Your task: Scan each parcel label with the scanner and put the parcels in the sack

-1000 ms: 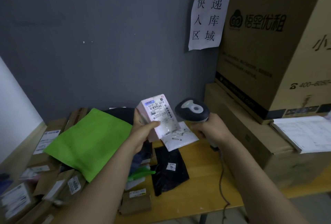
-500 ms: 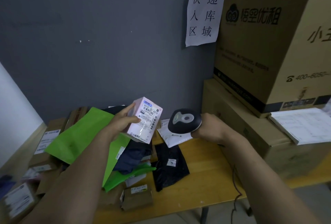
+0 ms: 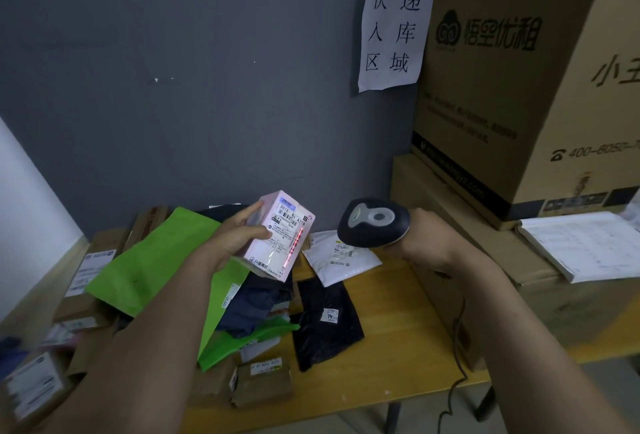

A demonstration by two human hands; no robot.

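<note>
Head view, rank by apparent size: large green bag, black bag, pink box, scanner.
1. large green bag
2. black bag and pink box: about equal. The box is held nearer the camera, so they are unranked.
3. scanner

Forearms [image 3: 156, 312] bare to frame edge — L hand [image 3: 239, 239], R hand [image 3: 429, 243] bare too.

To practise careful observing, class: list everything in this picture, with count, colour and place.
pink box: one, pink, held up, red scan line on label
scanner: one, black, held facing the box
green mailers: at least two, green, table left
black bag: one, black, table middle
white mailer: one, white, table, beyond black bag
brown parcels: several, brown, table left and front
large cartons: two, brown, stacked right
paper sign: one, white, wall
left hand: grips pink box
right hand: grips scanner
</note>
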